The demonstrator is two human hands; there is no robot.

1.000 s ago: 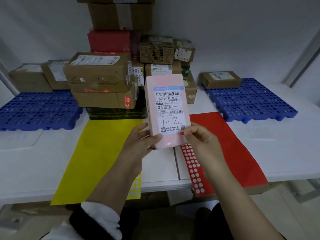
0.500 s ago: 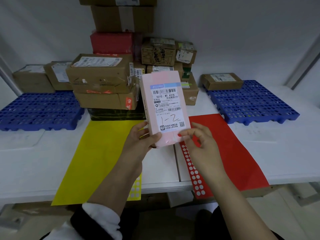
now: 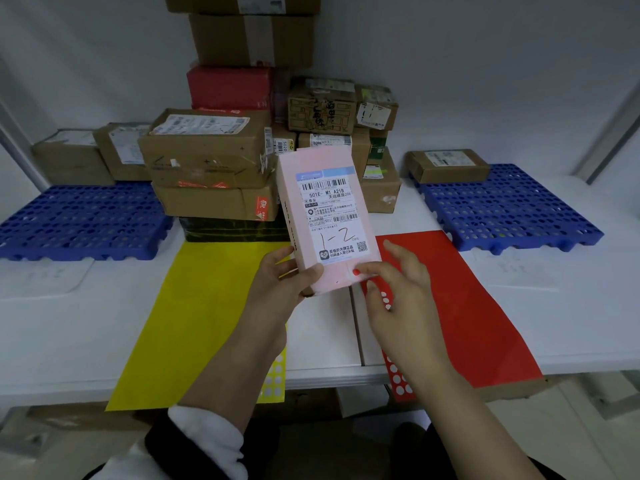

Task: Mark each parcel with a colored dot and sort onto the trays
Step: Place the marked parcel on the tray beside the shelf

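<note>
My left hand point(image 3: 280, 289) grips a pink parcel point(image 3: 325, 216) by its lower left corner and holds it upright above the table, with its white label marked "1-2" facing me. A small red dot point(image 3: 355, 271) sits on the parcel's lower front. The thumb of my right hand point(image 3: 401, 299) touches the parcel right beside the dot, and the fingers are spread and mostly straight. A blue tray point(image 3: 79, 226) lies at the left and another blue tray point(image 3: 512, 209) at the right.
A yellow sheet point(image 3: 207, 306) and a red sheet point(image 3: 467, 306) lie on the white table, with a yellow sticker strip point(image 3: 275, 375) and a red sticker strip point(image 3: 398, 386) at the front edge. A pile of cardboard parcels point(image 3: 207, 157) stands behind. One brown parcel point(image 3: 446, 166) sits on the right tray and two parcels point(image 3: 72, 157) on the left tray.
The pink parcel has tipped slightly to the left. My right hand's fingers have spread away from the parcel's lower edge, and only the thumb stays by the red dot.
</note>
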